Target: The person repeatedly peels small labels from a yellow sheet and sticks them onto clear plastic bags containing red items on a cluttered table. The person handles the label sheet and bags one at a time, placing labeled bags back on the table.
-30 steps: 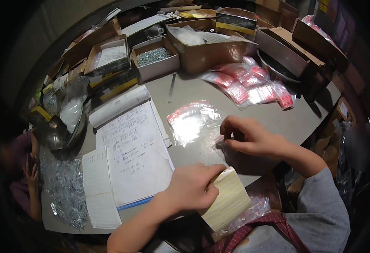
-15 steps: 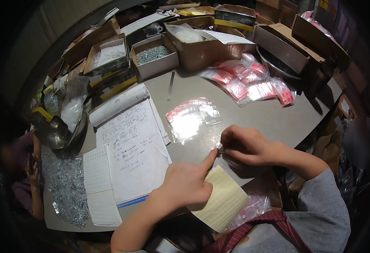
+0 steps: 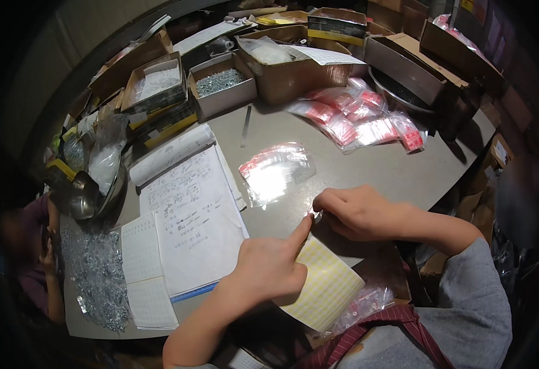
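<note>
- I see the left hand (image 3: 269, 269) pinching the yellow-checked sheet (image 3: 328, 286), on the near side of the bag fan (image 3: 277, 174); the sheet overhangs the grey tabletop (image 3: 398, 180).
- The right hand (image 3: 365, 212), near-right of the fan, is bunched narrow over shiny plastic (image 3: 316, 215); I can't tell its grip.
- Right of the fan, the tabletop gives me room; the notebook (image 3: 205, 258) lies just left.

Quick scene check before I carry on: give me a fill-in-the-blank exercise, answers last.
The left hand stretches its ____ finger toward the right hand.
The sheet in the left hand is white and pale ____.
The notebook lies to the ____ of the fanned bags.

Missing words: index; yellow; left.
</note>
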Demonstrator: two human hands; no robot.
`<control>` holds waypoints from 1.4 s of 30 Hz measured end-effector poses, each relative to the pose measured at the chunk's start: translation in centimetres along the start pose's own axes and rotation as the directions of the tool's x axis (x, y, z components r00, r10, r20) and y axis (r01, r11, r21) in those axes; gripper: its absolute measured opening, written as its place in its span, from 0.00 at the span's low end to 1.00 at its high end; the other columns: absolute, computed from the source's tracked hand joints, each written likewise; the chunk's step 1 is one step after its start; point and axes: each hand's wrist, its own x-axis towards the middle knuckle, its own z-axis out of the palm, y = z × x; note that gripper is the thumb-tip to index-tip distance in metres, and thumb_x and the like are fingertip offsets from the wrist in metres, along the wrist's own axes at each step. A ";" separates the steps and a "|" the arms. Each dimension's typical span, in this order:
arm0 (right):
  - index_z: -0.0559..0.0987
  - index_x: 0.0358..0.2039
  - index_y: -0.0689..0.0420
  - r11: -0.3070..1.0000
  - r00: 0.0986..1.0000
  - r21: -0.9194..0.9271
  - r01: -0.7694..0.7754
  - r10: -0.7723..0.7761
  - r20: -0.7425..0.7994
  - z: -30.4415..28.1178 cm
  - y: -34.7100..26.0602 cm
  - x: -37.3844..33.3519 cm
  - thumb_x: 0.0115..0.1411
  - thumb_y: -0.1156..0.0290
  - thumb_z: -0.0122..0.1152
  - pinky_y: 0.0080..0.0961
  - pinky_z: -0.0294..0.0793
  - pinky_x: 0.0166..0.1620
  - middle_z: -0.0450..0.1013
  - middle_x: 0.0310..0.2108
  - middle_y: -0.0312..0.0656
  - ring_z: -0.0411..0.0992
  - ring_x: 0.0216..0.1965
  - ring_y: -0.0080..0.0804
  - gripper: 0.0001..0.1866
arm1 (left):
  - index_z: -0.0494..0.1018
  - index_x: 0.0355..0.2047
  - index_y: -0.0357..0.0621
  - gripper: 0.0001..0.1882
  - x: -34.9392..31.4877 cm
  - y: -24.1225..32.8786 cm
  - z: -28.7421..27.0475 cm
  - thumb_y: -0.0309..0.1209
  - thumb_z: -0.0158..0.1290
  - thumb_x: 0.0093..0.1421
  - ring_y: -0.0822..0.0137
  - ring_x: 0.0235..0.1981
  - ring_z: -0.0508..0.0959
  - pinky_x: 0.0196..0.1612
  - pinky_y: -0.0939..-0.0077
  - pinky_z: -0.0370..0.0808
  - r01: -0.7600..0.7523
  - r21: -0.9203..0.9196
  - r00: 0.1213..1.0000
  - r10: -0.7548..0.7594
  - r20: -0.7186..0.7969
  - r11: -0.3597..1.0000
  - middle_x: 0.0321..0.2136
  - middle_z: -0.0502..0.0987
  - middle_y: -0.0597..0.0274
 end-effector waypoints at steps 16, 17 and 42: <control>0.78 0.54 0.59 0.942 0.988 0.297 0.155 -0.142 -0.063 0.8 1.6 -6.0 0.54 0.72 0.56 0.50 0.63 0.65 0.70 0.60 0.51 0.66 0.63 0.54 0.24 | 0.83 0.42 0.41 0.19 0.4 -3.8 -2.8 0.27 0.53 0.50 0.72 0.21 0.74 0.27 0.77 0.70 -0.027 -0.659 0.989 0.116 0.091 0.752 0.18 0.75 0.61; 0.79 0.52 0.60 0.908 0.988 0.389 0.156 -0.146 -0.057 1.0 1.1 -7.1 0.55 0.73 0.56 0.50 0.64 0.65 0.72 0.57 0.51 0.68 0.61 0.53 0.22 | 0.83 0.41 0.40 0.18 0.4 -4.0 -2.9 0.26 0.53 0.50 0.74 0.21 0.73 0.27 0.79 0.69 -0.031 -0.657 0.991 0.110 0.079 0.753 0.18 0.74 0.62; 0.75 0.40 0.60 0.995 0.996 0.099 0.030 -0.021 -0.091 0.5 -1.1 -0.1 0.56 0.75 0.66 0.35 0.73 0.46 0.73 0.40 0.46 0.73 0.42 0.46 0.12 | 0.82 0.35 0.39 0.08 1.0 -1.1 0.2 0.30 0.59 0.60 0.50 0.33 0.81 0.38 0.62 0.78 -0.137 -0.408 0.936 -0.017 -0.353 0.902 0.30 0.81 0.49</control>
